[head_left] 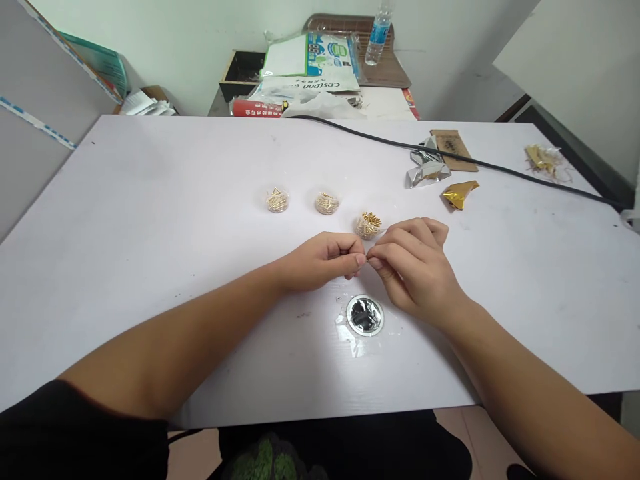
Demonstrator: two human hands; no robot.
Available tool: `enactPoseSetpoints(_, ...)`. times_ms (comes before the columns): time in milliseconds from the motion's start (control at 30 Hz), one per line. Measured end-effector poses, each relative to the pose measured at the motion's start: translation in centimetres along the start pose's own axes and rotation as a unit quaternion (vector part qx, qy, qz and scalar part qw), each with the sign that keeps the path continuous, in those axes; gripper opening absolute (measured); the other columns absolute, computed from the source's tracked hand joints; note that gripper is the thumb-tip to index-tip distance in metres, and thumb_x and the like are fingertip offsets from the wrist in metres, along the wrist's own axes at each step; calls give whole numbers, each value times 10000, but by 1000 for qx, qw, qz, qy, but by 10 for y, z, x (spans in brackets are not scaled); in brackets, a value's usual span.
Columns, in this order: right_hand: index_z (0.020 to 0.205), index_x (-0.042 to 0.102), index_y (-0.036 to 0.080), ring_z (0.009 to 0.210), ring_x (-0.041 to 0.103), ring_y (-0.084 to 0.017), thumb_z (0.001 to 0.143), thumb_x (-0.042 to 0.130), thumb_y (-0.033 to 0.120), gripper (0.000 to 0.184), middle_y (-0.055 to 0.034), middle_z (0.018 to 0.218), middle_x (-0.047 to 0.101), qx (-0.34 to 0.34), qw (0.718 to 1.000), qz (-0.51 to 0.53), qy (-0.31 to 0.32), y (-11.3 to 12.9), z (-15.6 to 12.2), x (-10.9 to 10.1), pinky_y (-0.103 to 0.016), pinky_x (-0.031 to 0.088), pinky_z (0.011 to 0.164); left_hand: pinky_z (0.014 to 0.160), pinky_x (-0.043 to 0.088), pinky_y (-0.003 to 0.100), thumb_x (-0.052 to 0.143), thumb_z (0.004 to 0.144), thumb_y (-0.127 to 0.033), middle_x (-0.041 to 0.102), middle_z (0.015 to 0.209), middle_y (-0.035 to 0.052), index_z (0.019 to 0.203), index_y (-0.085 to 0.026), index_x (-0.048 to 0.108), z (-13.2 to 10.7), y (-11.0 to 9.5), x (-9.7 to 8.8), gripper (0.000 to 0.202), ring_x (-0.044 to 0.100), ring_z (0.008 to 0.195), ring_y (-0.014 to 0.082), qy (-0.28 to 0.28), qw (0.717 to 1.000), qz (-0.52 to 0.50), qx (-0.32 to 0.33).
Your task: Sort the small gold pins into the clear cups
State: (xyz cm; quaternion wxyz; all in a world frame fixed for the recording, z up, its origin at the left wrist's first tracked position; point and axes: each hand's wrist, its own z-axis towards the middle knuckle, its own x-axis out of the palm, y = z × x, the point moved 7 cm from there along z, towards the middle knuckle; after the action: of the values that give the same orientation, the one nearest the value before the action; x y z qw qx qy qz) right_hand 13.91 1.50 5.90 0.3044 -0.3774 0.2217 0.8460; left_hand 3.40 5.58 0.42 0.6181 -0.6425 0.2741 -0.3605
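My left hand (327,261) and my right hand (415,263) meet fingertip to fingertip over the white table. Both are closed in a pinch, and whatever sits between the fingertips is too small to make out. Just beyond them stands a small clear cup of gold-coloured pieces (369,225). Two more small clear cups, one with pale thin sticks (327,203) and another with similar sticks (277,200), are farther left. Nearer to me, a round dark disc with a silver rim (365,315) lies under clear tape on the tabletop.
A black cable (380,139) crosses the back of the table (165,200). Silver foil (428,173), gold foil (460,195), brown card (454,150) and a plastic bag (547,161) lie at the back right. Behind the table are a water bottle (379,33) and packages (310,57).
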Motion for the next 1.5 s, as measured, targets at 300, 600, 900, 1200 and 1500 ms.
enactPoseSetpoints(300,806,561,210,794,569,-199,915,564,150,125,-7,696,626,5,998,21,-53,1,-2,-3,-386,347,768,640,360,261,553,907,-370,487,681,-25,741,-163,501,0,-4,4,270,439,656,101,7,1000,-13,11)
enactPoseSetpoints(600,783,536,215,711,601,-180,886,554,100,156,9,634,593,-31,995,6,-98,10,-2,-4,-347,400,712,650,361,254,530,925,-328,491,678,-26,739,-160,507,-1,-6,5,251,440,657,96,32,999,-30,28)
enactPoseSetpoints(900,803,517,218,639,612,-174,875,532,97,141,0,654,602,-23,992,-5,-126,15,-5,-4,-340,441,683,679,388,259,571,915,-358,500,686,-24,749,-163,515,-2,-5,9,262,464,675,101,40,997,-70,19)
enactPoseSetpoints(1200,793,493,211,616,539,-162,888,494,67,173,0,642,535,36,987,55,-149,13,-7,-3,-348,421,639,665,376,252,495,950,-271,503,707,-18,760,-156,504,-3,-13,14,222,455,685,98,0,997,-49,60)
enactPoseSetpoints(1500,776,521,207,616,507,-166,950,463,137,197,0,626,506,110,959,171,-196,6,-11,-3,-354,400,604,595,341,248,538,918,-297,486,676,-25,734,-161,511,-7,-23,20,231,409,626,98,-107,990,-9,87)
